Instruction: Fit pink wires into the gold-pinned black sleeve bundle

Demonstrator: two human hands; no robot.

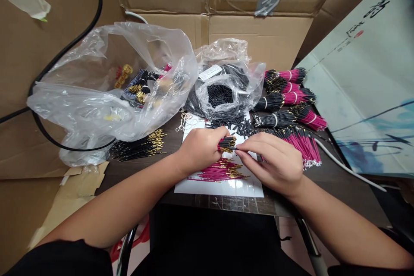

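Flattened brown cardboard boxes (pixel 258 39) line the space behind a dark desk (pixel 278 205). A pale printed board with ink brushwork (pixel 365 77) leans at right. On the desk: a clear plastic bag of gold-tipped wires (pixel 97 108), a second clear bag of short black tubes (pixel 223 95), and banded bundles of magenta and black wires (pixel 284 103) in rows. A white paper sheet (pixel 220 187) lies centrally, carrying loose magenta wires with gold pins (pixel 220 171) and scattered black tubes (pixel 237 126). Left hand (pixel 199 148) sits above the sheet, its fingers (pixel 210 138) curled and pressed together around a short bundle of wires with gold pins (pixel 227 144). Right hand (pixel 271 164) is just beside it, thumb and forefinger pinching a thin dark piece (pixel 236 148) at the bundle's end, too small to identify. Its other fingers are loosely curved
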